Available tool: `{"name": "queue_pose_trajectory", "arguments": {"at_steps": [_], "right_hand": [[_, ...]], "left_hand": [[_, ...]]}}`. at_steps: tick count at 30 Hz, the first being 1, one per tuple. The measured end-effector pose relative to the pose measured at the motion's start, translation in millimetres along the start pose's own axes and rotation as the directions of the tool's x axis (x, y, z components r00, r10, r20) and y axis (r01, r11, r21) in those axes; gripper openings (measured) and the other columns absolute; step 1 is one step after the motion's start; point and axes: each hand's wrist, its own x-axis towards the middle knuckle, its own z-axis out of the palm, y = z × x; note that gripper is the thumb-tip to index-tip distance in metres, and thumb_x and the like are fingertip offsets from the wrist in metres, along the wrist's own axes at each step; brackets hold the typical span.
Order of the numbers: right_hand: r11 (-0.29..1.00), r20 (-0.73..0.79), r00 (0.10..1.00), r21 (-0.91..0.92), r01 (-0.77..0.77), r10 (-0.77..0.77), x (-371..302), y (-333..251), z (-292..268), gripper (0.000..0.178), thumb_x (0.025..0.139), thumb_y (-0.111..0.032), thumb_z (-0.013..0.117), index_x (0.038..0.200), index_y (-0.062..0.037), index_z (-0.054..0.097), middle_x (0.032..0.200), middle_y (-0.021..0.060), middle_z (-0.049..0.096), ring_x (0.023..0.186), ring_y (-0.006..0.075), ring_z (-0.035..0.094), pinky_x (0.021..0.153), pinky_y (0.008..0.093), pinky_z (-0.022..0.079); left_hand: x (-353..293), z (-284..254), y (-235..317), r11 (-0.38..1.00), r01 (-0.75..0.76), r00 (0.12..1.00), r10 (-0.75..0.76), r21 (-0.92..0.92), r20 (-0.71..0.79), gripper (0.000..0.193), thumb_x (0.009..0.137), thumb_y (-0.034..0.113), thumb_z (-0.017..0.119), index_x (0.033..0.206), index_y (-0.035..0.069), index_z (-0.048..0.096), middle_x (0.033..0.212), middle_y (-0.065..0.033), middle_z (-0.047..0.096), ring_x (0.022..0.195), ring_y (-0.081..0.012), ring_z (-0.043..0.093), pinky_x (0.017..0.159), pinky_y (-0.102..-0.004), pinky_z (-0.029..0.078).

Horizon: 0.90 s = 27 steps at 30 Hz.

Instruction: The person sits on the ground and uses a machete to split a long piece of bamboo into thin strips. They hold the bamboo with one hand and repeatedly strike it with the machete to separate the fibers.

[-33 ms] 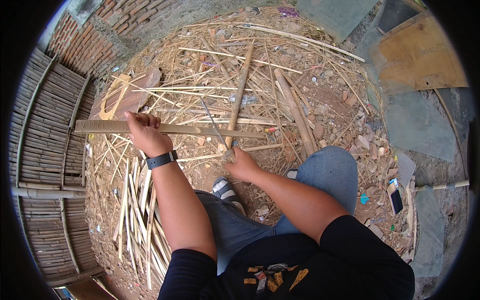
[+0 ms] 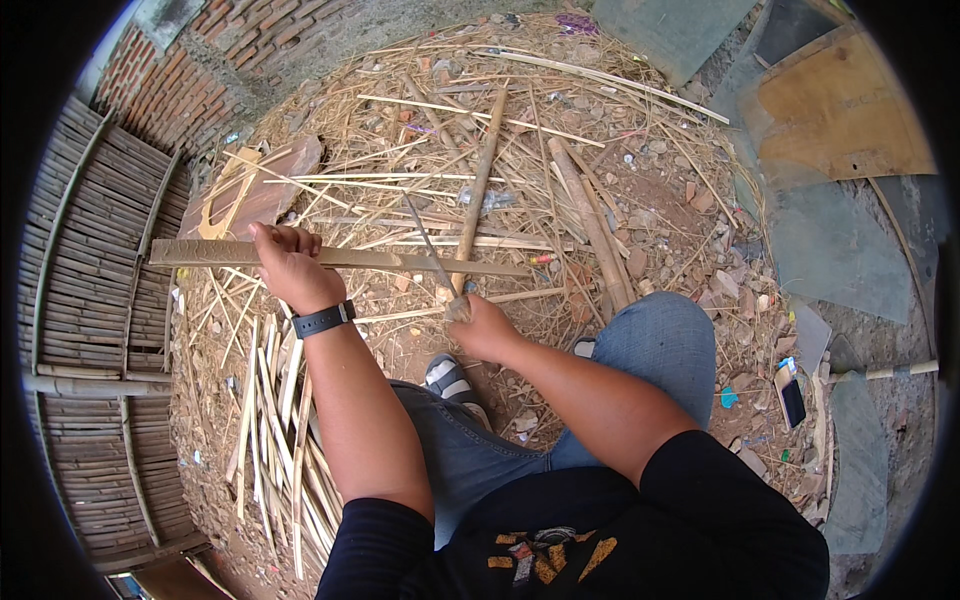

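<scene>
My left hand (image 2: 292, 268) is closed round a wide, flat bamboo strip (image 2: 400, 262), which lies level across the view and reaches out past both sides of the fist. In my right hand (image 2: 484, 328) is the handle of a long, narrow knife (image 2: 428, 245). Its blade points away and to the left and crosses the bamboo strip right of my left hand. Whether the edge touches the strip I cannot tell. A dark band is round my left wrist.
Split bamboo strips (image 2: 283, 430) lie in a heap at the lower left. Bamboo poles (image 2: 590, 222) and thin slats cover the littered ground ahead. A bamboo-slat panel (image 2: 90, 250) stands at left, a brick wall (image 2: 250, 40) behind. Grey sheets (image 2: 840, 250) lie at right, near a phone-like object (image 2: 792, 402).
</scene>
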Motion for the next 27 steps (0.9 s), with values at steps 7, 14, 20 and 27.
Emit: {"name": "queue_pose_trajectory", "arguments": {"at_steps": [7,14,20,27], "right_hand": [[0.999,-0.025,1.0,-0.037,0.011,-0.012,0.4,1.8,-6.5,0.051,0.08,-0.024,0.071,0.122,0.0023,0.059,0.105,0.0254,0.069,0.1,0.0387,0.068,0.087,0.0434,0.053],[0.99,0.027,0.999,-0.14,0.03,-0.026,0.4,-3.7,-15.7,0.061,0.08,-0.024,0.071,0.13,0.0059,0.055,0.107,0.0278,0.068,0.101,0.0404,0.067,0.086,0.0436,0.053],[0.984,0.018,0.994,-0.137,0.11,-0.108,3.3,2.1,-10.4,0.065,0.079,-0.024,0.071,0.132,0.0089,0.053,0.106,0.0277,0.068,0.099,0.0401,0.067,0.085,0.0432,0.053],[0.99,0.027,0.998,-0.128,0.055,-0.052,-4.8,-12.8,-13.6,0.052,0.08,-0.025,0.071,0.124,0.0007,0.058,0.1,0.0223,0.069,0.094,0.0397,0.068,0.082,0.0461,0.052]], "left_hand": [[-4.7,2.9,1.3,1.0,-0.004,1.0,0.004,-0.004,0.023,0.032,0.105,0.04,0.054,0.083,0.017,0.048,0.065,0.0048,0.034,0.056,-0.0103,0.03,0.057,-0.028,0.028],[1.2,-4.5,4.5,0.999,0.025,0.999,-0.026,-0.045,-0.033,0.036,0.106,0.04,0.052,0.082,0.015,0.045,0.064,0.0032,0.034,0.055,-0.0112,0.03,0.053,-0.0283,0.026],[-0.4,4.5,2.5,0.998,-0.013,1.0,0.012,-0.059,-0.019,0.037,0.107,0.041,0.05,0.082,0.014,0.045,0.064,0.0027,0.034,0.055,-0.0109,0.03,0.052,-0.0284,0.027],[2.9,-2.5,3.0,0.998,-0.018,0.999,0.016,-0.06,-0.035,0.038,0.108,0.041,0.048,0.081,0.014,0.044,0.064,0.0028,0.032,0.055,-0.0106,0.03,0.053,-0.0284,0.029]]}}
